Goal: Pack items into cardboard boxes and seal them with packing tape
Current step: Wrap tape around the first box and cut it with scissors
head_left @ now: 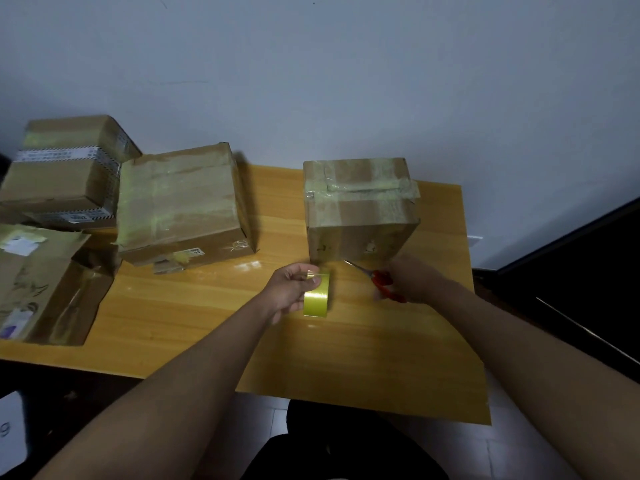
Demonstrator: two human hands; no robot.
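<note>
A closed cardboard box (360,209) with yellowish tape across its top stands at the far right of the wooden table (194,306). Just in front of it, my left hand (289,289) grips a roll of yellow packing tape (317,296), thumb pinching its loose end. My right hand (414,278) holds red-handled scissors (381,280) whose blades point left toward the box's lower front edge, close to the tape roll.
A larger taped box (180,202) sits mid-left. Behind it to the left stands another taped box (65,164) with printed strips. An open box (45,282) lies at the table's left edge. The wall is right behind the boxes.
</note>
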